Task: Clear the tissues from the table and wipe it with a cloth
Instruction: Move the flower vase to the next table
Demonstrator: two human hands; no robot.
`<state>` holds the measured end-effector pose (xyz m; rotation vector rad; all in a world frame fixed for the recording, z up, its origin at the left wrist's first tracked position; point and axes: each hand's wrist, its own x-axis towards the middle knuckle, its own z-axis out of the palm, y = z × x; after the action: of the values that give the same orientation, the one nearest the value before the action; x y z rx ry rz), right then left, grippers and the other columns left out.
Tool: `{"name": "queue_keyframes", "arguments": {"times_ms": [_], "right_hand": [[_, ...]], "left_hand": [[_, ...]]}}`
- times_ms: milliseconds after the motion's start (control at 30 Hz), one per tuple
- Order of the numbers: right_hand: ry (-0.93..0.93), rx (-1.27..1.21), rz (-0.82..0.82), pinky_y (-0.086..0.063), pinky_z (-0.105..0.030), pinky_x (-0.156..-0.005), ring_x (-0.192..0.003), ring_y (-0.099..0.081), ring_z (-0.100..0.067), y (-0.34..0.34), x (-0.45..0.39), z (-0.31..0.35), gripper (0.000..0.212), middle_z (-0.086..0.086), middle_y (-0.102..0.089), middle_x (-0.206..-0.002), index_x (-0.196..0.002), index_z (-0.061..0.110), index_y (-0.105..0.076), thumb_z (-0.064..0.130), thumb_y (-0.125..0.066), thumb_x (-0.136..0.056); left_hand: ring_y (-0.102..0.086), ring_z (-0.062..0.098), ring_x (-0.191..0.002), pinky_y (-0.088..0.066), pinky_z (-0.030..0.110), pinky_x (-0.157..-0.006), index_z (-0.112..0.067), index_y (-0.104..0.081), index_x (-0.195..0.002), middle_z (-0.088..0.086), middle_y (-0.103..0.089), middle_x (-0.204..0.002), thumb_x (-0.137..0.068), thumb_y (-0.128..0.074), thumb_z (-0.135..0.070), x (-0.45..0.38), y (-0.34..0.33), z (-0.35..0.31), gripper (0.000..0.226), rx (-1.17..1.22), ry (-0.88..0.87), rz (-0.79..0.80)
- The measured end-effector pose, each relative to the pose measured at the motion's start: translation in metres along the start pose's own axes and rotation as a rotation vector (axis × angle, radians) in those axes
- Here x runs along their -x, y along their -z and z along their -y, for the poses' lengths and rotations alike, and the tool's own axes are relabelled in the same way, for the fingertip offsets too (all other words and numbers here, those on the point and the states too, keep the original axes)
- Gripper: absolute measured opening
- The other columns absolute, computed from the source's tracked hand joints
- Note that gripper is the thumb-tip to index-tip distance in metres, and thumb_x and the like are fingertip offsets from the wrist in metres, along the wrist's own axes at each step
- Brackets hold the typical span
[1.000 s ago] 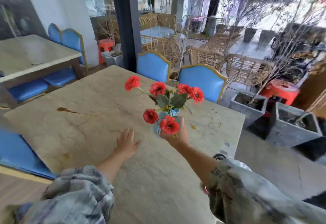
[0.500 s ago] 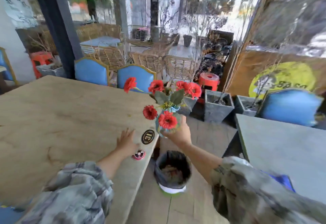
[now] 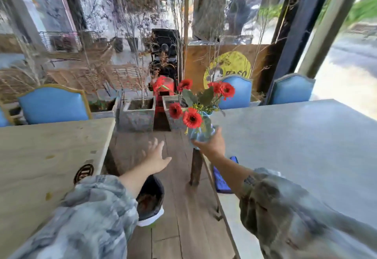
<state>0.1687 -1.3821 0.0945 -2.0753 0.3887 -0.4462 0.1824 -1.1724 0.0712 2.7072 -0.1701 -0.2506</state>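
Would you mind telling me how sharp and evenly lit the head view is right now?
Head view: the left hand and both sleeves are smeared by motion blur; the flowers in the right hand stay fairly crisp; daylight blows out the right edge beyond the grey table; wide-angle distortion tilts the pillars.

Red flowers (image 3: 191,117) in a blue vase (image 3: 201,134), blue chairs (image 3: 53,105), concrete planters (image 3: 138,114), a dark bin (image 3: 151,197) on plank floor.
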Motion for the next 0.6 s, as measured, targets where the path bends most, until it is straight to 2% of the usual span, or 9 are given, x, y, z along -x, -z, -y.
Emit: {"name": "queue_keyframes", "arguments": {"times_ms": [200,367,500,600], "right_hand": [[-0.096,-0.002,-0.104,-0.053,-0.039,-0.071,-0.083,-0.062,-0.026,0.019,-0.047,-0.051,0.079,-0.005,-0.062,-0.091,-0.1,0.027,-0.035,0.061,-0.074,-0.041],[-0.187,0.026,-0.115,-0.053,-0.038,-0.074,-0.088,-0.061,-0.024,0.004,-0.091,-0.079,0.082,-0.005,-0.061,-0.097,-0.102,0.028,-0.036,0.058,-0.077,-0.038],[-0.254,0.053,-0.099,-0.048,-0.031,-0.07,-0.089,-0.059,-0.023,-0.028,-0.126,-0.094,0.084,-0.005,-0.059,-0.1,-0.11,0.024,-0.037,0.048,-0.086,-0.045],[-0.293,0.071,-0.056,-0.04,-0.029,-0.072,-0.096,-0.053,-0.023,-0.054,-0.148,-0.106,0.085,-0.004,-0.053,-0.105,-0.116,0.019,-0.037,0.033,-0.092,-0.052]], "left_hand": [[0.01,0.027,-0.147,0.0,0.055,-0.116,-0.021,-0.011,-0.152,0.006,0.011,-0.16,-0.093,-0.053,-0.042,-0.061,-0.022,-0.04,0.076,-0.033,-0.095,0.09],[0.01,0.029,-0.147,-0.002,0.055,-0.117,-0.02,-0.011,-0.152,0.007,0.009,-0.16,-0.093,-0.053,-0.042,-0.13,-0.041,-0.05,0.076,-0.047,-0.136,0.152],[0.008,0.028,-0.147,-0.002,0.054,-0.117,-0.019,-0.012,-0.152,0.008,0.009,-0.16,-0.093,-0.053,-0.04,-0.187,-0.054,-0.049,0.075,-0.02,-0.165,0.2],[0.008,0.027,-0.148,-0.002,0.052,-0.117,-0.019,-0.012,-0.152,0.008,0.008,-0.16,-0.094,-0.054,-0.038,-0.222,-0.063,-0.041,0.074,0.007,-0.176,0.231]]}}
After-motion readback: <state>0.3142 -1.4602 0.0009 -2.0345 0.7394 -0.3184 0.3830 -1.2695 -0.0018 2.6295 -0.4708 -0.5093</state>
